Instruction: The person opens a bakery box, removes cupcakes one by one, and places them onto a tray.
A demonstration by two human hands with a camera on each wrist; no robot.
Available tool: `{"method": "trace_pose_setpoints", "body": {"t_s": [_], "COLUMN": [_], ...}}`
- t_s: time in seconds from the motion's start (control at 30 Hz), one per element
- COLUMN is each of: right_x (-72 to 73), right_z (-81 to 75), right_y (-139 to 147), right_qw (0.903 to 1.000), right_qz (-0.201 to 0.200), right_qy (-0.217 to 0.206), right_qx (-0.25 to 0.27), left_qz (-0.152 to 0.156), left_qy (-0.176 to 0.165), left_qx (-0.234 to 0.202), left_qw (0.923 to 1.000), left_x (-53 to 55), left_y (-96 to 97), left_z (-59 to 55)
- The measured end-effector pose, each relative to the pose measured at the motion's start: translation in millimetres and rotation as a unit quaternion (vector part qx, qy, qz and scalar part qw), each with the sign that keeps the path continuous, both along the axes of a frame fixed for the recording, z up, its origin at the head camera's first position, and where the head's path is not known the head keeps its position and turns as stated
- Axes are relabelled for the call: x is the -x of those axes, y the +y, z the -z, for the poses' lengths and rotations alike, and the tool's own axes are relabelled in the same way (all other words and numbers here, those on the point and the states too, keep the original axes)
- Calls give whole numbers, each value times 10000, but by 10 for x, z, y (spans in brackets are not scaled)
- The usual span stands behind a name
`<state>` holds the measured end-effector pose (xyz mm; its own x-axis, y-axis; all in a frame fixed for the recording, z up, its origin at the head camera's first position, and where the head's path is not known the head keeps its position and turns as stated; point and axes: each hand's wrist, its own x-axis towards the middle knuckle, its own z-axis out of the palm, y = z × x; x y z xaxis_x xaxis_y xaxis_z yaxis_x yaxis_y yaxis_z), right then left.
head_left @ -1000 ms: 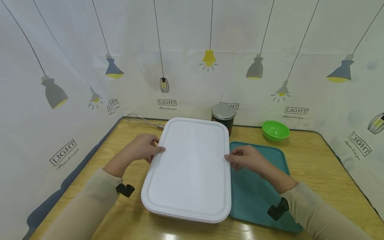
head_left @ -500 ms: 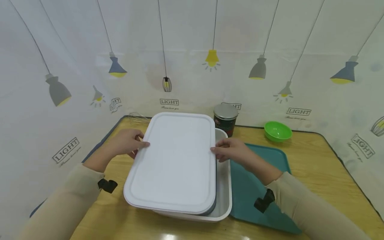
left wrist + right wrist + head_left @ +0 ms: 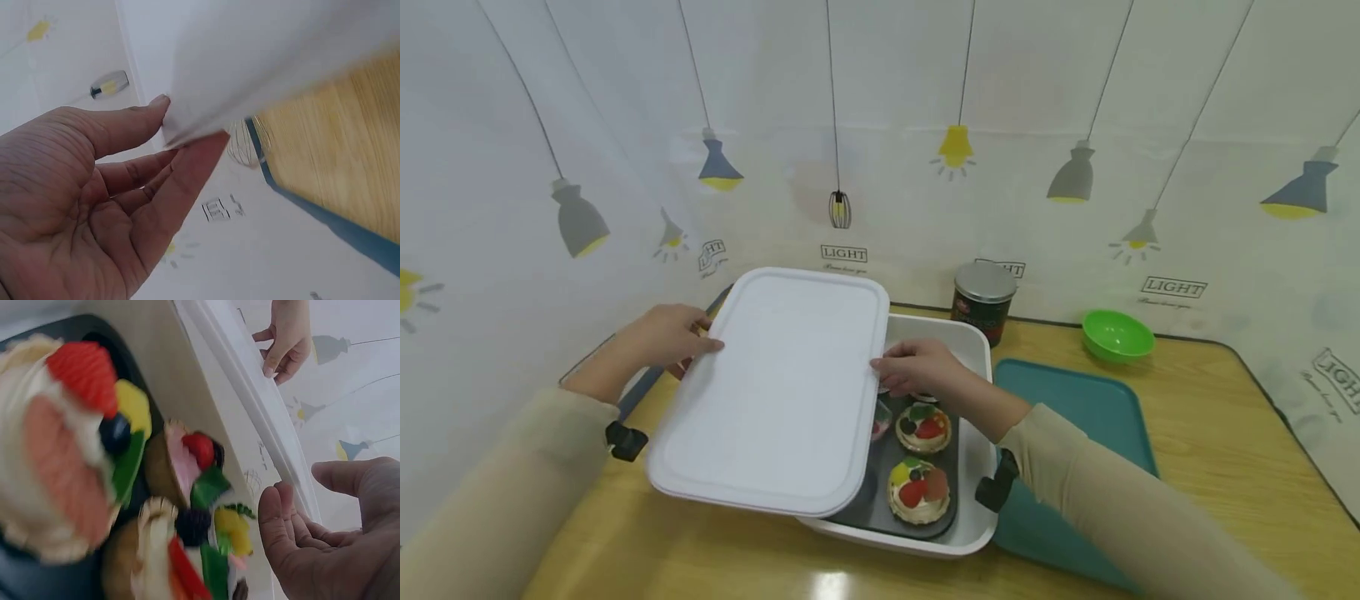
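Observation:
A white rectangular lid (image 3: 782, 392) is held tilted above the left part of a white bin (image 3: 977, 492). My left hand (image 3: 662, 340) pinches its left edge between thumb and fingers, as the left wrist view also shows. My right hand (image 3: 928, 371) holds the lid's right edge, thumb on top and fingers below. Inside the bin sits a dark muffin tin (image 3: 887, 518) with fruit tarts. A front tart (image 3: 919, 490) and one behind it (image 3: 923, 427) show cream, red fruit and green leaves. The lid hides the bin's left side. Several tarts appear close up in the right wrist view.
A teal tray (image 3: 1075, 392) lies right of the bin, partly beneath my right forearm. Behind stand a dark tin can (image 3: 983, 304) with a silver lid and a green bowl (image 3: 1117, 337). A whisk (image 3: 247, 142) lies near the table's back edge.
Both hands have carried the lid left and off the bin, tilting it. The bin's right part, the muffin tin and the tarts have come into view. The head view has shifted slightly left.

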<state>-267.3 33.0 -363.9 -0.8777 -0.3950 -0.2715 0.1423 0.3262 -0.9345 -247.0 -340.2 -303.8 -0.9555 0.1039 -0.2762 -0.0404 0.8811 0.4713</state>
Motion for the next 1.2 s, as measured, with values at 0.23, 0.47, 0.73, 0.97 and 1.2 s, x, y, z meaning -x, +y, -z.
{"method": "trace_pose_setpoints", "body": {"t_s": [0.23, 0.47, 0.73, 0.97, 1.2], "right_x": [69, 55, 94, 120, 117], "right_z": [58, 19, 68, 93, 79], "right_y": [-404, -628, -823, -895, -896], "right_qw": [9983, 9978, 9963, 9970, 9960], "right_qz": [-118, -380, -595, -591, -731], "right_qy": [-287, -303, -368, -373, -316], "right_qx": [488, 454, 508, 319, 396], "left_qz": [-387, -723, -970, -1415, -1336], "left_qy": [22, -148, 133, 343, 477], "left_qx": [591, 1100, 1513, 1306, 1637], "left_qw": [9975, 9912, 9836, 9807, 9763], "left_x": [44, 92, 99, 96, 143], "left_y": [-276, -356, -524, -584, -635], "left_z": [16, 40, 280, 645, 917]}}
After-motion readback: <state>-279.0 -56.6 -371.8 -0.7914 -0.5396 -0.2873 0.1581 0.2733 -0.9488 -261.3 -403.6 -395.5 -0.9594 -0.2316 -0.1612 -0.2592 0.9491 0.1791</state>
